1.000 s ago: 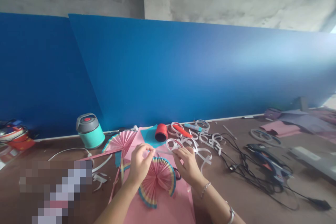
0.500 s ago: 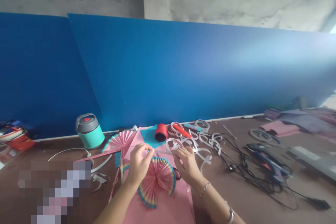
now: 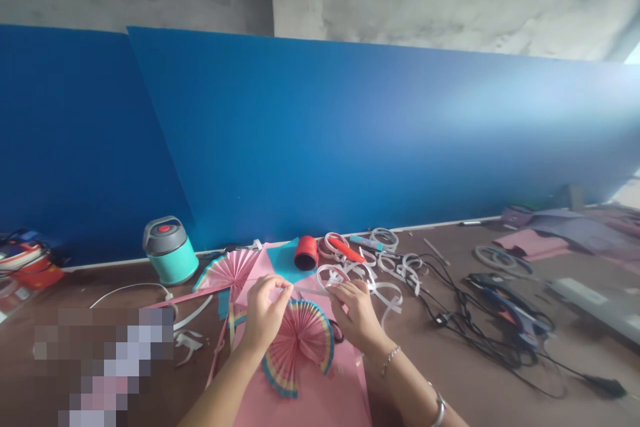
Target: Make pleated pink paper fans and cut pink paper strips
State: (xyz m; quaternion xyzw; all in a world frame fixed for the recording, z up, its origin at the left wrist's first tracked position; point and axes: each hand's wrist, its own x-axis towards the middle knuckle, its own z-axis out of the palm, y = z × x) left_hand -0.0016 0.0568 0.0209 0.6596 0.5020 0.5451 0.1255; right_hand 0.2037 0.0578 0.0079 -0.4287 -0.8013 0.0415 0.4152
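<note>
My left hand (image 3: 263, 312) and my right hand (image 3: 356, 314) are both pinched on a thin pink paper strip (image 3: 307, 290) stretched between them. Just below the strip lies a pleated pink paper fan with coloured edge (image 3: 300, 345), resting on a pink sheet (image 3: 320, 393). The left fingers curl above the fan's left side. My right wrist wears a thin bracelet. A second pleated pink fan (image 3: 229, 269) lies further back to the left.
A teal and grey lidded container (image 3: 170, 250) stands at the back left by the blue board (image 3: 320, 140). A red tape roll (image 3: 307, 253), curled white paper strips (image 3: 380, 267), black cables and a glue gun (image 3: 505, 307) lie to the right. Pink and purple sheets (image 3: 545, 237) sit at the far right.
Hardly anything has moved; both hands keep their pinch on the strip, the left fingers shifting a little.
</note>
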